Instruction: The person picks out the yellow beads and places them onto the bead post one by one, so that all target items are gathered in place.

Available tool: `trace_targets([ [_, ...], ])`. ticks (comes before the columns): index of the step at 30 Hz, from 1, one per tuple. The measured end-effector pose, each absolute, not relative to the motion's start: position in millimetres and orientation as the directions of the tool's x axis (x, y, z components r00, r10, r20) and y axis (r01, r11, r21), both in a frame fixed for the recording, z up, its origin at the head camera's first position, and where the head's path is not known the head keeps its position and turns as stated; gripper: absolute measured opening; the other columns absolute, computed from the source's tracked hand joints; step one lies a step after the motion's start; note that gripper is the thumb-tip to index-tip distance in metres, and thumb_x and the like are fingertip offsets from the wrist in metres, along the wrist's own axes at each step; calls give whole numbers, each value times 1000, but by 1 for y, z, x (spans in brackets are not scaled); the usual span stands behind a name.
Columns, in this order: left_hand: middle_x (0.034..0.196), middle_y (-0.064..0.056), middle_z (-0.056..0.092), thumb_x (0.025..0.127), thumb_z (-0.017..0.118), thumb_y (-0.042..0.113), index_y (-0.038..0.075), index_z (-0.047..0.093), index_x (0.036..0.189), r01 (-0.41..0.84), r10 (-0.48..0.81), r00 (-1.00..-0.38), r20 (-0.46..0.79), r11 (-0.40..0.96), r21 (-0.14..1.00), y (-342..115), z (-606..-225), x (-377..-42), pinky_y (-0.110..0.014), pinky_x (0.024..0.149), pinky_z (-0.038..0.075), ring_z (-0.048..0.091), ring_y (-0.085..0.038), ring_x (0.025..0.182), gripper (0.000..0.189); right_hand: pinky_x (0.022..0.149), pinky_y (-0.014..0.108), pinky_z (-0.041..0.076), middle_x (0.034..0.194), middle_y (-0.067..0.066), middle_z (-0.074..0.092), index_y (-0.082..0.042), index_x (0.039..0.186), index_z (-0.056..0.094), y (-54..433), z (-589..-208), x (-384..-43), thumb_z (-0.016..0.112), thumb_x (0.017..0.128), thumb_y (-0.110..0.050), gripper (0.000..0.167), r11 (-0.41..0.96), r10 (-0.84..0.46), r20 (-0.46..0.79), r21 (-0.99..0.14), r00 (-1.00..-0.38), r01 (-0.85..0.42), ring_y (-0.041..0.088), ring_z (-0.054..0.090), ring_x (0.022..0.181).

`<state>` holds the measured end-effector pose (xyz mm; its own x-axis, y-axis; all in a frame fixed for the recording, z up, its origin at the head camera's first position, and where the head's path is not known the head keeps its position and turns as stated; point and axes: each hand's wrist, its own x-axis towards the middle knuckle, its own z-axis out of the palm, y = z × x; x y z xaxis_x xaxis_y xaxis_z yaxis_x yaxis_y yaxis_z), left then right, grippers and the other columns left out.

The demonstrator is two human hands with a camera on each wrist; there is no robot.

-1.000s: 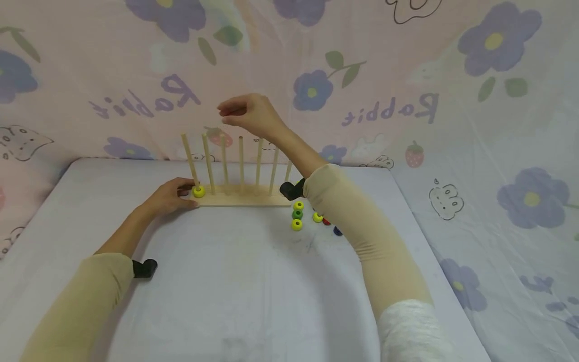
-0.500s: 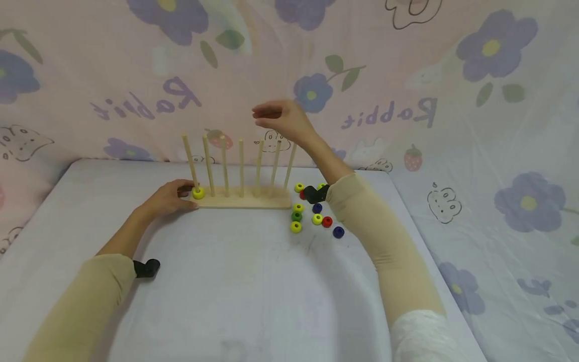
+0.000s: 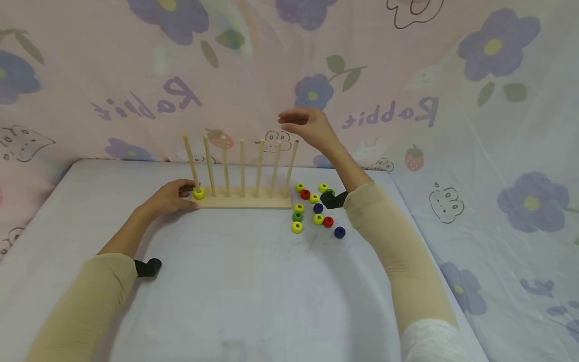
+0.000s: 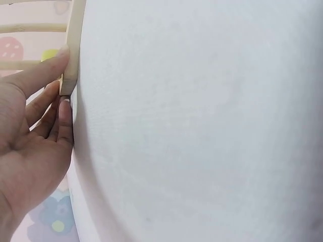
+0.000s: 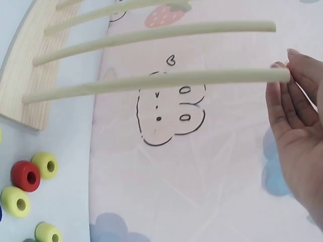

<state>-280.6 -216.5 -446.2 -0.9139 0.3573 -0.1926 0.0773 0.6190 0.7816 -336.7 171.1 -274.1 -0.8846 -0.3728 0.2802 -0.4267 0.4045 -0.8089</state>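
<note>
A wooden peg rack (image 3: 244, 203) with several upright pegs stands at the back of the table. My left hand (image 3: 166, 197) grips the left end of its base; in the left wrist view the thumb (image 4: 63, 56) lies along the base's edge, fingers around the end. One yellow bead (image 3: 199, 196) sits at the foot of the leftmost peg. Raised above the rightmost peg (image 3: 291, 166) is my right hand (image 3: 312, 128), fingers loosely bent towards the thumb with nothing visible between them. In the right wrist view this hand (image 5: 300, 111) overlaps the peg's tip.
Loose beads lie right of the rack: several yellow, red ones (image 3: 327, 221), green ones (image 3: 297, 216) and blue ones (image 3: 340, 232). My right sleeve (image 3: 389, 241) crosses over the table's right side. A patterned cloth (image 3: 253, 75) hangs behind the table.
My right hand has moved right and slightly down, from over the left-middle pegs to the rightmost one, uncovering more beads. My left hand stays at the rack's end.
</note>
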Motion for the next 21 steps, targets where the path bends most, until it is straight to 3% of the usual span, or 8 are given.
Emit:
trace_targets([
  [9,152,-31,33,87,78,20,-9,29,150,69,347,-917,-197,623,779,-217,-449,-282,-55,116,30,37,-46,136,84,97,29,53,119,11,71,-1,124,68,199,-290,-330,72,92,-16,35,430,-338,253,-815,-907,-388,18,68,106],
  [16,151,-31,34,87,78,19,-8,29,150,72,344,-920,-189,620,781,-218,-452,-282,-55,115,31,38,-46,136,83,97,31,54,122,19,68,7,125,64,209,-288,-306,67,95,-6,33,466,-327,221,-808,-919,-360,22,67,109],
  [21,150,-31,35,87,78,19,-8,30,149,80,339,-925,-174,621,780,-218,-450,-282,-56,114,32,39,-46,135,83,96,29,54,122,17,68,6,126,64,224,-302,-298,67,95,-7,34,476,-300,191,-819,-935,-320,20,67,109],
])
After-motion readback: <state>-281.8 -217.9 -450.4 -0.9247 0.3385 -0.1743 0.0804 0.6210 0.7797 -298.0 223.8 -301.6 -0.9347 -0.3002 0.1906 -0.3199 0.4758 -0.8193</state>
